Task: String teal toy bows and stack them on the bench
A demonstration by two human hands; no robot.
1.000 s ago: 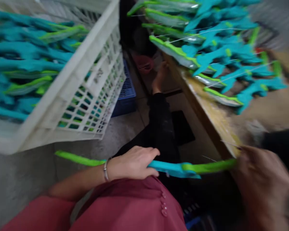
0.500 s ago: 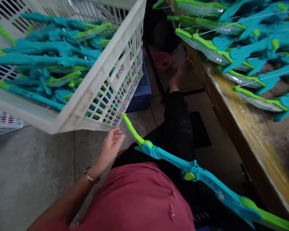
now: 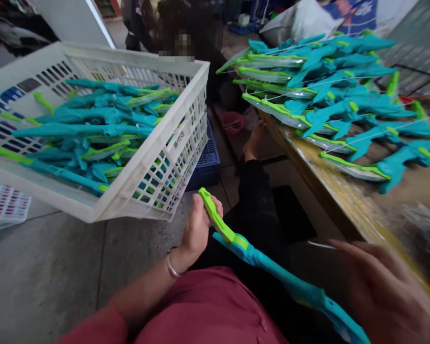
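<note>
A teal toy bow (image 3: 258, 260) with lime-green limbs lies slantwise over my lap, its lower end running out of view at the bottom. Near its upper tip, my left hand (image 3: 197, 229) is closed around the green limb, thumb on one side and fingers on the other. Beyond the bow's other side is my right hand (image 3: 383, 286), smeared by motion, with its fingers pinched together. From those fingertips juts a thin white strand (image 3: 320, 245); whether it is string or a thin tool, I cannot tell.
A white plastic basket (image 3: 154, 165) heaped with similar bow parts stands at the left. Strung toy bows (image 3: 344, 105) are piled on the tape-covered bench (image 3: 318, 177) at the right. A blue crate (image 3: 204, 167) and a red bowl (image 3: 232, 122) are on the floor.
My left hand has moved right and closed on the bow's green tip. My right hand has come into view with the thin strand. The camera view has tilted upward.
</note>
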